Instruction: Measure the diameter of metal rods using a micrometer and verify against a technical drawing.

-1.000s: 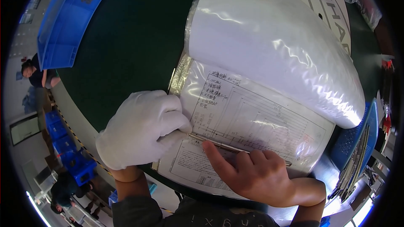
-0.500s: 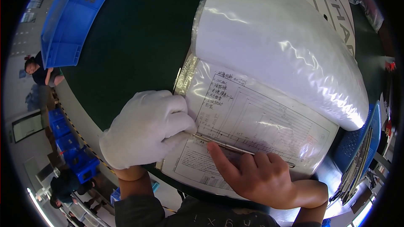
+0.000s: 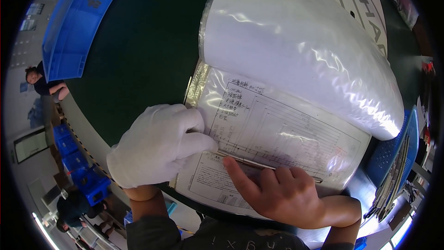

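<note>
A slim metal rod [image 3: 249,161] lies slantwise over a printed drawing sheet [image 3: 282,132] in a clear sleeve. My left hand [image 3: 159,146], in a white glove, is closed with thumb and fingers at the rod's left end; the fingertips' grip is partly hidden by the glove. My bare right hand [image 3: 286,196] has its index finger stretched out just under the rod near that end. Its other fingers curl over the rod's right part, and the tip shows past them. The right thumb is hidden.
A raised, glossy plastic page [image 3: 296,41] bulges over the folder's far side. A blue crate [image 3: 74,28] stands far left on the green table [image 3: 138,55]. At the right a blue basket [image 3: 397,157] holds papers. Two people are off to the left, near blue stools [image 3: 85,171].
The left thumb has straightened along the rod's left end, and the glove's fingers have shifted slightly. The view has moved a little; the right hand holds nearly the same pose.
</note>
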{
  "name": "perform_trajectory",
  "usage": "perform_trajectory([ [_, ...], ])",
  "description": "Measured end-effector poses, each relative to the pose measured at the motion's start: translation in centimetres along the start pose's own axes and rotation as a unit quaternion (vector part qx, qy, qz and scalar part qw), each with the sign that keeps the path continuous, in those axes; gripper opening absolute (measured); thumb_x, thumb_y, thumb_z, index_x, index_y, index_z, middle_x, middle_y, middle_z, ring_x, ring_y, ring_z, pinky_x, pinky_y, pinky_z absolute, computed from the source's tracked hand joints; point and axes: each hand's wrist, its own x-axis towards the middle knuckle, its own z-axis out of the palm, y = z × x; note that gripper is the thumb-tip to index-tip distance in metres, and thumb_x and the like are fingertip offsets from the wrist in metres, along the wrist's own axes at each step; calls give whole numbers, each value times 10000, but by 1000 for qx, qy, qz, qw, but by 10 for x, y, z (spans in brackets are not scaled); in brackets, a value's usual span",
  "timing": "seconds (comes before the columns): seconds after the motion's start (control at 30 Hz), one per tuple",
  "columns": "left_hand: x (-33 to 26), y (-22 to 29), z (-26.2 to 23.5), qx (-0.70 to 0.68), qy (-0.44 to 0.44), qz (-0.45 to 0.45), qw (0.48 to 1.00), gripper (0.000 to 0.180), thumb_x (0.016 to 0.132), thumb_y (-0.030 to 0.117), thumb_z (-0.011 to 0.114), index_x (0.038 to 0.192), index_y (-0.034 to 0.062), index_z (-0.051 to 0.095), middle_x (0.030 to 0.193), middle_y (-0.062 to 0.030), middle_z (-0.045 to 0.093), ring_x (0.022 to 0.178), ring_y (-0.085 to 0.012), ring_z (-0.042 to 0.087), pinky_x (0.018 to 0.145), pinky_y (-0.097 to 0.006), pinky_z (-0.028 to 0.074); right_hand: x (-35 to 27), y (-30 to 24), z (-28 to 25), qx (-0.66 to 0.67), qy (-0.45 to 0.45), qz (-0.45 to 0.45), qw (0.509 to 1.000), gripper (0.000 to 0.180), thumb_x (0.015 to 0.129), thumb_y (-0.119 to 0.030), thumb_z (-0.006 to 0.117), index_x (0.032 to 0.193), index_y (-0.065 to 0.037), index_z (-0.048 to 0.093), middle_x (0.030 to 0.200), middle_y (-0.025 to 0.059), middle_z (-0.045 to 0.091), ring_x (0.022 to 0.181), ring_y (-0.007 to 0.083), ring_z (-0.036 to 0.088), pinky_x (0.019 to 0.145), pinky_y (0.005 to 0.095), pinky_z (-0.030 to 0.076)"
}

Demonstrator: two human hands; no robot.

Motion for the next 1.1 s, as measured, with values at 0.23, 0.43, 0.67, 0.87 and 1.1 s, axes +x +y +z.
perform_trajectory([
  [0.23, -1, 0, 1, -9, 4, -18, 1000, 210, 637, 41, 682, 819, 134, 639, 789, -25, 551, 716, -249, 574, 607, -374, 450, 0, 1, 1, -4, 3, -8, 1000, 514, 790, -108, 557, 1300, -168, 591, 543, -70, 269, 444, 65, 309, 398, 219, 252],
  [0.43, -7, 0, -1, -11, 11, -47, 999, 192, 648, 24, 640, 806, 117, 586, 794, -48, 542, 713, -270, 557, 610, -385, 446, 0, 1, 1, -10, 4, -9, 1000, 490, 809, -114, 567, 1293, -187, 597, 537, -65, 272, 441, 66, 312, 390, 227, 246],
  [0.67, -4, 1, -1, -4, 34, -73, 997, 228, 567, -17, 645, 751, 101, 579, 750, -55, 537, 686, -292, 541, 604, -375, 408, 0, 1, 1, -4, -3, 1, 1000, 491, 809, -120, 567, 1296, -179, 592, 534, -65, 268, 437, 67, 312, 387, 228, 246],
  [0.87, -2, 3, -4, 16, 20, -76, 997, 200, 560, 0, 652, 719, 89, 570, 740, -61, 533, 684, -293, 541, 597, -373, 405, 0, 1, 1, 2, -3, -1, 1000, 503, 806, -119, 567, 1306, -164, 582, 536, -67, 270, 439, 67, 311, 389, 232, 250],
  [1.1, -2, 0, -4, 22, 5, -56, 998, 182, 590, 63, 640, 747, 84, 551, 767, -84, 512, 690, -290, 530, 607, -389, 440, -1, 2, 2, 10, -3, -6, 1000, 507, 800, -106, 569, 1305, -156, 582, 534, -66, 273, 437, 67, 316, 387, 230, 257],
])
